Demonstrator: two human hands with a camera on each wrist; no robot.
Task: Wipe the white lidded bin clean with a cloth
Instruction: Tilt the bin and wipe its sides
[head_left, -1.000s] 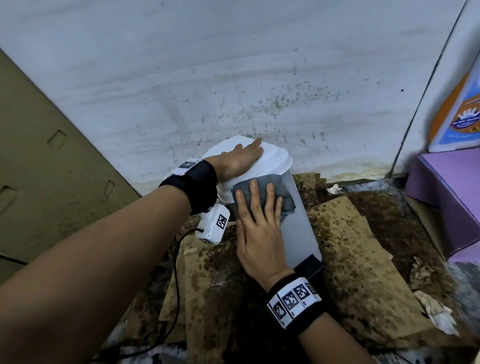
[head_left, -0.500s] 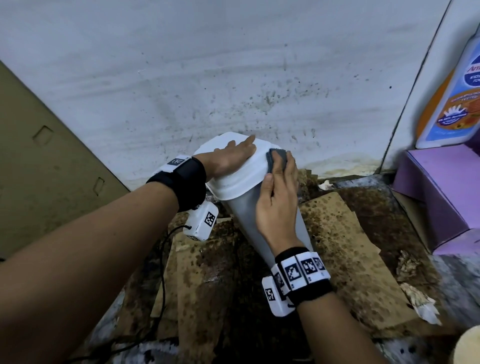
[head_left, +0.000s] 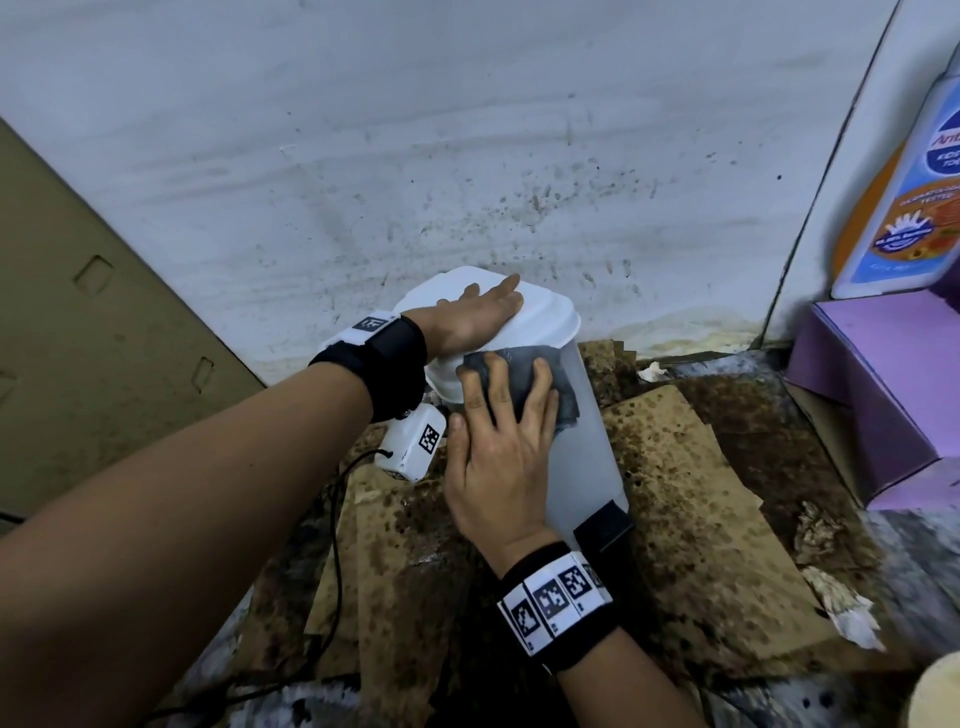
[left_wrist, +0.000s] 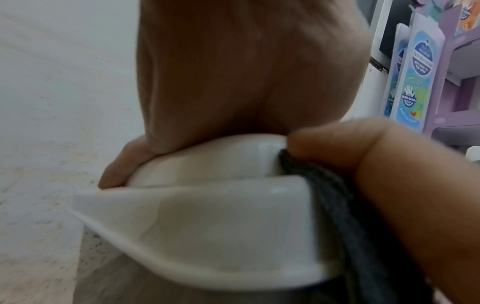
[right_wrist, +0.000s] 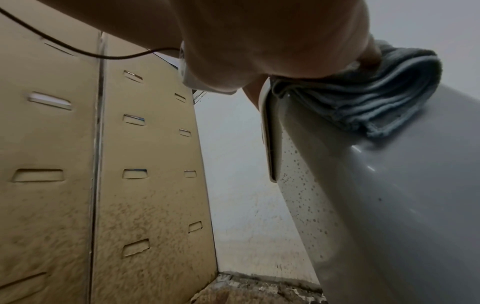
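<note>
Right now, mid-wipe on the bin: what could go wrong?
1. The bin leans, steadied only by the left hand lying flat on the lid; a hard push from the right hand could slide or tip it.
2. The cloth is pressed by straight fingers, not gripped, so it may slip.
3. Specks near the lid edge may get missed.

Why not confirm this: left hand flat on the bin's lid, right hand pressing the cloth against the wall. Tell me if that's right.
One thing is wrong: the right hand presses the cloth against the bin's side, not the wall, as the head view shows. The left hand does lie flat on the lid.
</note>
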